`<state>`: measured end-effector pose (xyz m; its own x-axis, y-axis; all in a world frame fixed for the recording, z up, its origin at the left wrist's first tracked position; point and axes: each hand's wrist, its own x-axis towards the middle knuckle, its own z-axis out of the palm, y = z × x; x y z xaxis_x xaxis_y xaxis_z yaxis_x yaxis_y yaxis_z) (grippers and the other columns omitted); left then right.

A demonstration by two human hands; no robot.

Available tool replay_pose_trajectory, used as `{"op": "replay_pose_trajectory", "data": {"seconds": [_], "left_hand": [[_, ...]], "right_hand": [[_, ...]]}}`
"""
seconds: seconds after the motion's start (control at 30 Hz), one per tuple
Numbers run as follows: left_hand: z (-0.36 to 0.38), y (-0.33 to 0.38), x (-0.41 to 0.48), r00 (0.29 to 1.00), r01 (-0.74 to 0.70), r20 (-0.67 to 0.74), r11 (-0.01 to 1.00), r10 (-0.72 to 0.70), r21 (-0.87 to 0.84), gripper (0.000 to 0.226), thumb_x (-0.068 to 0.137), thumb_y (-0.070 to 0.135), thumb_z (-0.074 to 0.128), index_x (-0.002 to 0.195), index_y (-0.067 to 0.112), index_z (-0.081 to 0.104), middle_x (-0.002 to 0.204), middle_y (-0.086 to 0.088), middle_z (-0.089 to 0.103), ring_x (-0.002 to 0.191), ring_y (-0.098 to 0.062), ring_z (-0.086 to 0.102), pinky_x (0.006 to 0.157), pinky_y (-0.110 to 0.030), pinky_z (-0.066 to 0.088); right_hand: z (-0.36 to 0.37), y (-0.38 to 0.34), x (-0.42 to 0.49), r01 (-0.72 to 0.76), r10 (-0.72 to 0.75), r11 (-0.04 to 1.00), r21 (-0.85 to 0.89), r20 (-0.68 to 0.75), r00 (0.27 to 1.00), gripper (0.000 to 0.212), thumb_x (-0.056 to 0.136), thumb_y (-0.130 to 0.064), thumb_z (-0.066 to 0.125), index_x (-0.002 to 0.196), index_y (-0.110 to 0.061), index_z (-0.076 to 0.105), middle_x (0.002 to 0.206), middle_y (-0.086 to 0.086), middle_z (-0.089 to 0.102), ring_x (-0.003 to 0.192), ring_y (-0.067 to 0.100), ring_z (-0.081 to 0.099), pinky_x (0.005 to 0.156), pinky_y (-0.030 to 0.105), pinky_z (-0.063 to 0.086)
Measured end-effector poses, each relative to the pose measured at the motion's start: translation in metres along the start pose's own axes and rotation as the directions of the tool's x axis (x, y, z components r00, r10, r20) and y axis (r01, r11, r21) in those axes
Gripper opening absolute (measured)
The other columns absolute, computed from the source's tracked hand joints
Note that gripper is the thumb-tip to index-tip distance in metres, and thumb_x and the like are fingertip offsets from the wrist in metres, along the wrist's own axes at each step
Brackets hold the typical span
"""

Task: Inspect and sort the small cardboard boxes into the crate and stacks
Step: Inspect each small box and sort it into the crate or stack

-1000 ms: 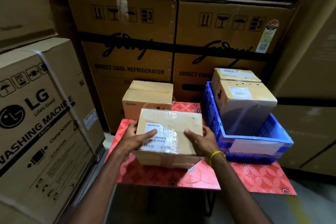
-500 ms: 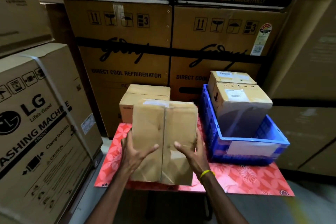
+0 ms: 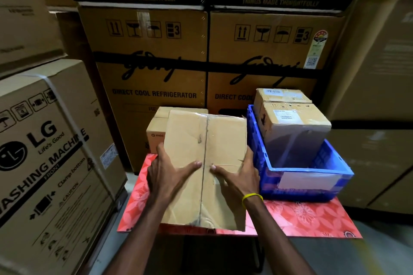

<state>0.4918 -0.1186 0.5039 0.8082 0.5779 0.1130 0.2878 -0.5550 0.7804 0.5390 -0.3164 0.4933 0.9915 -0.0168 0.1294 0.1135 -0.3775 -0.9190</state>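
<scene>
The held box [image 3: 205, 163] stands tilted on end just left of the blue crate [image 3: 308, 176], its long axis and taped seam running up and away from the person. Both hands grip its sides: the left hand [image 3: 167, 176] on the side away from the crate, the right hand [image 3: 237, 174] beside the crate (so nearer it). A second ago the labelled face lay upward; now the seam side shows.
</scene>
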Motion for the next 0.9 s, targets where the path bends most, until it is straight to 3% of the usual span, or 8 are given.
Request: {"op": "replay_pose_trajectory", "data": {"seconds": [0.23, 0.33, 0.4, 0.53, 0.63, 0.73, 0.83, 0.9], "left_hand": [[-0.025, -0.003, 0.022, 0.951, 0.164, 0.296, 0.958, -0.091, -0.234, 0.101, 0.050, 0.057, 0.099, 0.126, 0.022, 0.042, 0.108, 0.008, 0.060, 0.098, -0.014, 0.063, 0.074, -0.026, 0.053], [-0.039, -0.012, 0.035, 0.888, 0.359, 0.442, 0.788, -0.124, -0.500, 0.116, 0.025, 0.058, 0.104, 0.121, 0.007, 0.062, 0.112, -0.011, 0.075, 0.089, -0.019, 0.077, 0.074, -0.030, 0.063], [-0.043, -0.015, 0.038, 0.872, 0.410, 0.481, 0.671, -0.090, -0.618, 0.111, 0.030, 0.056, 0.103, 0.117, -0.003, 0.067, 0.091, -0.011, 0.077, 0.067, -0.016, 0.073, 0.057, -0.025, 0.058], [-0.053, -0.018, 0.036, 0.759, 0.577, 0.650, 0.505, -0.041, -0.642, 0.073, 0.077, 0.055, 0.082, 0.127, 0.004, 0.070, 0.110, -0.023, 0.074, 0.091, -0.037, 0.071, 0.085, -0.044, 0.056], [-0.053, -0.013, 0.028, 0.721, 0.619, 0.692, 0.488, -0.041, -0.616, 0.064, 0.089, 0.065, 0.063, 0.114, 0.008, 0.079, 0.112, -0.026, 0.075, 0.095, -0.042, 0.072, 0.099, -0.056, 0.053], [-0.050, -0.002, 0.021, 0.744, 0.619, 0.660, 0.479, -0.105, -0.622, 0.082, 0.088, 0.082, 0.049, 0.108, 0.009, 0.081, 0.109, -0.024, 0.078, 0.090, -0.039, 0.077, 0.087, -0.050, 0.061], [-0.044, -0.005, 0.020, 0.778, 0.617, 0.589, 0.442, -0.219, -0.651, 0.092, 0.083, 0.090, 0.042, 0.105, 0.009, 0.079, 0.096, -0.020, 0.079, 0.078, -0.036, 0.078, 0.067, -0.040, 0.061], [-0.044, -0.003, 0.014, 0.807, 0.574, 0.555, 0.491, -0.203, -0.655, 0.091, 0.080, 0.091, 0.048, 0.106, 0.008, 0.074, 0.089, -0.013, 0.074, 0.071, -0.029, 0.069, 0.061, -0.030, 0.051]], "right_hand": [[-0.015, 0.011, 0.013, -0.258, 0.258, 0.965, 0.038, 0.020, 0.966, 0.102, 0.043, -0.063, 0.100, 0.116, -0.017, 0.046, 0.104, -0.003, 0.070, 0.095, 0.019, 0.068, 0.088, 0.039, 0.059], [-0.032, 0.017, 0.027, -0.371, 0.356, 0.892, 0.258, 0.105, 0.928, 0.059, 0.052, -0.065, 0.094, 0.079, -0.017, 0.073, 0.080, -0.010, 0.075, 0.082, 0.017, 0.068, 0.081, 0.036, 0.054], [-0.043, 0.020, 0.031, -0.455, 0.416, 0.817, 0.354, 0.185, 0.891, 0.062, 0.057, -0.071, 0.088, 0.094, -0.021, 0.083, 0.102, -0.003, 0.081, 0.096, 0.023, 0.073, 0.095, 0.040, 0.057], [-0.063, 0.013, 0.017, -0.529, 0.352, 0.680, 0.508, 0.406, 0.843, 0.058, 0.095, -0.058, 0.060, 0.097, -0.002, 0.071, 0.060, 0.006, 0.069, 0.038, 0.013, 0.059, 0.038, 0.018, 0.044], [-0.066, 0.000, 0.014, -0.485, 0.254, 0.652, 0.583, 0.435, 0.864, 0.059, 0.085, -0.066, 0.070, 0.091, -0.007, 0.070, 0.050, -0.005, 0.058, 0.030, 0.004, 0.043, 0.029, 0.016, 0.029], [-0.060, -0.005, 0.016, -0.481, 0.211, 0.685, 0.548, 0.482, 0.850, 0.059, 0.068, -0.068, 0.084, 0.091, -0.015, 0.076, 0.058, -0.009, 0.061, 0.039, 0.002, 0.047, 0.037, 0.016, 0.033], [-0.058, -0.008, 0.007, -0.435, 0.180, 0.801, 0.411, 0.528, 0.830, 0.071, 0.071, -0.060, 0.082, 0.123, -0.013, 0.074, 0.108, 0.013, 0.080, 0.090, 0.029, 0.077, 0.085, 0.047, 0.063], [-0.053, -0.007, 0.007, -0.398, 0.198, 0.821, 0.411, 0.449, 0.872, 0.066, 0.070, -0.046, 0.090, 0.124, -0.011, 0.074, 0.112, 0.017, 0.080, 0.095, 0.035, 0.078, 0.089, 0.056, 0.063]]}}
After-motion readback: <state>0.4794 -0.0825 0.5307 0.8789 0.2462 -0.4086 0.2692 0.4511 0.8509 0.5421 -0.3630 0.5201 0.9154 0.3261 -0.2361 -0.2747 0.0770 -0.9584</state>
